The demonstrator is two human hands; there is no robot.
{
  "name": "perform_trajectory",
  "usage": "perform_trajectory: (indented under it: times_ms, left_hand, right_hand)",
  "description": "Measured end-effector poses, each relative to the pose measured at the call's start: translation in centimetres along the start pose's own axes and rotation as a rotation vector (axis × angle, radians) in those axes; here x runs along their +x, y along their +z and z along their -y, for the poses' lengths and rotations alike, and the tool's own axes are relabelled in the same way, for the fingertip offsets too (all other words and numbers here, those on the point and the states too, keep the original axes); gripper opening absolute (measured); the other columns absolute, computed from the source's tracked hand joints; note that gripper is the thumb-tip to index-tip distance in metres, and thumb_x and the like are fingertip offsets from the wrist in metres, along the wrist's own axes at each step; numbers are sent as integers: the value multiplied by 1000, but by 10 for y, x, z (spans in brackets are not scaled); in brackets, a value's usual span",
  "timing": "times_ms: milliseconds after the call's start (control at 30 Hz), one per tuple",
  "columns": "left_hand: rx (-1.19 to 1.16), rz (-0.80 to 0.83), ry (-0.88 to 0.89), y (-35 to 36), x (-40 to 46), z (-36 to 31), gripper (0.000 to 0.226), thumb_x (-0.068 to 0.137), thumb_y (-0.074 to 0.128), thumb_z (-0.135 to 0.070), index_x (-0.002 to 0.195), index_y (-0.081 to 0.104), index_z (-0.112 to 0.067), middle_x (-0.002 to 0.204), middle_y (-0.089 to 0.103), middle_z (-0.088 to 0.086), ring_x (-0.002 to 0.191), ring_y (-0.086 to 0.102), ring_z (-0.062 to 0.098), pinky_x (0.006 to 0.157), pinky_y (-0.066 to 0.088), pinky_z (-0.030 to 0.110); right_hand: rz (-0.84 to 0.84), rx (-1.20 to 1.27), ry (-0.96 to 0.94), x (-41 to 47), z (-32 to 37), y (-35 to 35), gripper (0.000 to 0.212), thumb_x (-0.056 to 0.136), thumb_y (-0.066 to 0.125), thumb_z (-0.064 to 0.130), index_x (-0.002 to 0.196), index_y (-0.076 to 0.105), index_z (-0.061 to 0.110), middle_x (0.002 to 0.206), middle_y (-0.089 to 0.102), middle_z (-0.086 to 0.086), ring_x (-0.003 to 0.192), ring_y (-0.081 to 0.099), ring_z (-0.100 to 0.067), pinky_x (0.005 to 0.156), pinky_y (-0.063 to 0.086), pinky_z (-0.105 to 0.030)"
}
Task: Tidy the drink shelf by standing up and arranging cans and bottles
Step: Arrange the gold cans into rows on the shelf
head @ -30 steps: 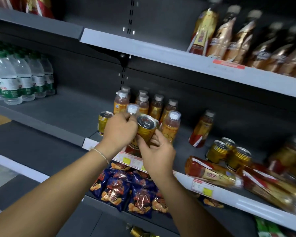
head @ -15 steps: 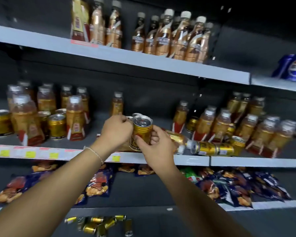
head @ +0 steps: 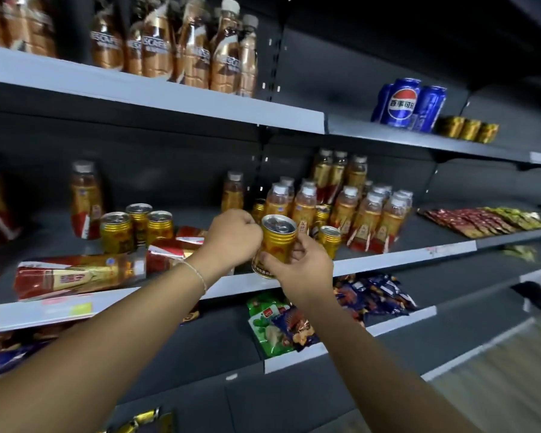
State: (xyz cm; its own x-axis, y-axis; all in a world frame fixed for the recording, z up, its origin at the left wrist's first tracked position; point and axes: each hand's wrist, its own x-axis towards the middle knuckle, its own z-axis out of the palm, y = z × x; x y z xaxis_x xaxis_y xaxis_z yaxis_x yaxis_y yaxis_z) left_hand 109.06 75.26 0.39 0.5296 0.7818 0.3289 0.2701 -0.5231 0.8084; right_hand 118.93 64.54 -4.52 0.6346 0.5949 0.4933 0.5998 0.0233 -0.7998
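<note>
We are holding a gold can [head: 278, 245] upright in front of the middle shelf [head: 403, 259], just over its front edge. Our right hand [head: 300, 270] is grasping the can from the right and below, fingers curling round its lower body. Our left hand [head: 231, 237] is sitting just to the left of the can's top with its fingers curled; we cannot tell whether it is gripping the can or anything else.

On the shelf to the left, a red-and-gold bottle [head: 75, 278] is lying on its side near the front, and three gold cans [head: 136, 228] are standing behind it. To the right, a group of capped tea bottles [head: 350, 210] is standing upright, with a small gold can [head: 329, 240] near them. Blue cola cans [head: 408, 104] are sitting on the upper shelf far right, brown bottles [head: 169, 42] on the upper left. Snack packets [head: 294, 323] are filling the lower shelf.
</note>
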Motion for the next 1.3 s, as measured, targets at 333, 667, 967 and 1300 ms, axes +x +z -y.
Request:
perform_trajectory:
  times_ms: [333,667,967,1300]
  left_hand:
    - [-2,328,103,80,70,-11,15,78,47,-4,71,58,2,73,49,14,72,51,24,63,37,33]
    - [-45,510,176,147,111,-6,16,81,50,-1,85,64,5,92,64,25,90,62,37,75,52,43]
    - [-58,566,200,203,140,-27,43,90,41,1,124,64,-9,126,64,6,117,57,18,99,47,30]
    - [52,456,132,254,169,-47,39,88,43,-1,117,67,-13,119,66,5,113,59,21,98,50,41]
  right_hand:
    - [-94,-111,184,49,-52,-48,33,67,91,40,79,62,29,61,60,27,56,54,6,48,39,-11]
    - [-184,-138,332,88,-99,-80,46,64,95,30,102,68,29,74,71,25,71,68,-1,56,52,-17]
    - [-204,-132,344,131,-158,-122,46,68,92,29,106,65,27,86,73,12,79,70,-9,67,60,-28]
    - [-58,-186,272,193,-224,-143,44,75,87,32,110,59,31,93,64,21,91,63,-10,76,50,-26]
